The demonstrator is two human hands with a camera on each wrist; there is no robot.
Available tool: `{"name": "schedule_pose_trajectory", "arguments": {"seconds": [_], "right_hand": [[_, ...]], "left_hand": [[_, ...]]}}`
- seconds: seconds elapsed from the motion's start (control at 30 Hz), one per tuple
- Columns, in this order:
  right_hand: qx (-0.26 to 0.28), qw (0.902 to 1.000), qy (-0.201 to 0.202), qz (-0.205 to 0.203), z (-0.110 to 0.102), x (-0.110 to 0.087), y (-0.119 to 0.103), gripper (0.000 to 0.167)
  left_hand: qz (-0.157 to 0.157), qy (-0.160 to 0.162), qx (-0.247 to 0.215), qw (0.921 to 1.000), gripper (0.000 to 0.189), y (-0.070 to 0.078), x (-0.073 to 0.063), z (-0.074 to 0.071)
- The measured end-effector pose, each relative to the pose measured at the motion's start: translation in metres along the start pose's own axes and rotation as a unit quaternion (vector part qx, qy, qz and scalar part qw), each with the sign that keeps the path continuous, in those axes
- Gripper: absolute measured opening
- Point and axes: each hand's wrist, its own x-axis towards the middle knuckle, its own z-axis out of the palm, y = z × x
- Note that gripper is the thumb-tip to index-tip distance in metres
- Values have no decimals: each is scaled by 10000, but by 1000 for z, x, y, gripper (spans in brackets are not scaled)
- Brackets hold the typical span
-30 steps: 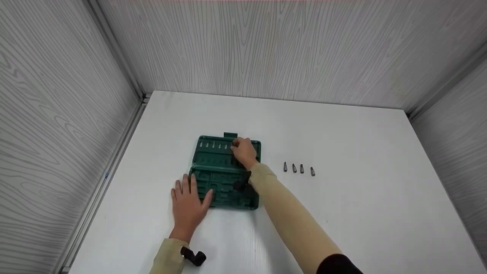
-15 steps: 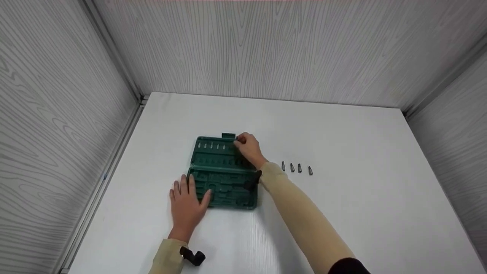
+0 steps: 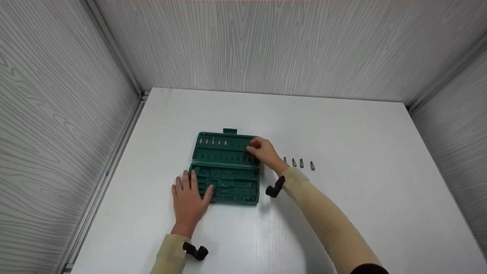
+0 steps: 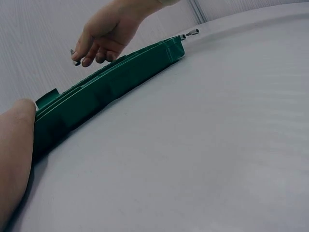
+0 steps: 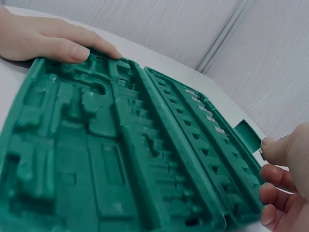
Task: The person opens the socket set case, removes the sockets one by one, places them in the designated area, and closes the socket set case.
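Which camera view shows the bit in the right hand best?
The left wrist view: the bit pokes out of the right hand. The right wrist view shows only a sliver by the thumb; in the head view, it's indistinct.

I can see the case [image 3: 224, 166] is dark green, the bits [image 3: 301, 163] silvery grey, the table [image 3: 361, 152] plain white, the walls [image 3: 247, 45] grey with wavy wood-grain lines, and the sleeves [image 3: 323, 217] tan.
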Motion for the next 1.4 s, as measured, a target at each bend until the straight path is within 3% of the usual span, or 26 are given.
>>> {"name": "schedule_pose_trajectory", "arguments": {"seconds": [0.4,0.73,1.13,1.4], "right_hand": [[449,9989,24,130,-39,-42,21,23],[528,9970,504,245,-87,-75,45,19],[6,9950,844,532,-143,-108,70,30],[-1151,9880,755,701,-162,-116,88,23]], "left_hand": [[-32,-116,-6,9999,83,-1,-3,-2],[4,-65,-46,10000,82,-4,-4,-4],[25,70,-16,10000,81,-6,-6,-8],[-18,-12,-21,10000,81,-7,-6,-9]]}}
